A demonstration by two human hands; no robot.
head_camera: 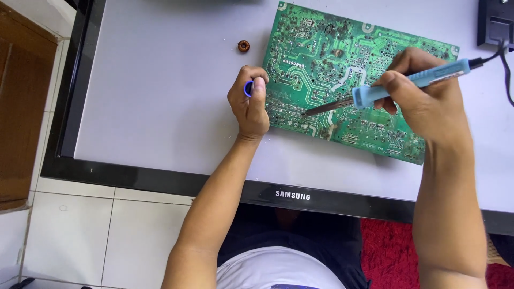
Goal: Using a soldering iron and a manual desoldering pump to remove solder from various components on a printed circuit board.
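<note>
A green circuit board (pixel 321 48) lies solder side up on a white screen panel (pixel 160 96). My right hand (pixel 428 101) grips a light blue soldering iron (pixel 412 80) like a pen, its dark tip (pixel 306 113) touching the board near its lower left edge. My left hand (pixel 250 104) is closed beside the board's left edge, holding a small blue thing (pixel 248 89) under the thumb; most of that thing is hidden in the fist.
A small copper coil (pixel 243 46) rests on the panel left of the board. The iron's black cord (pixel 503 59) runs off to the right past a black stand piece (pixel 495 21). White floor tiles (pixel 69 235) and a red rug (pixel 385 246) lie below.
</note>
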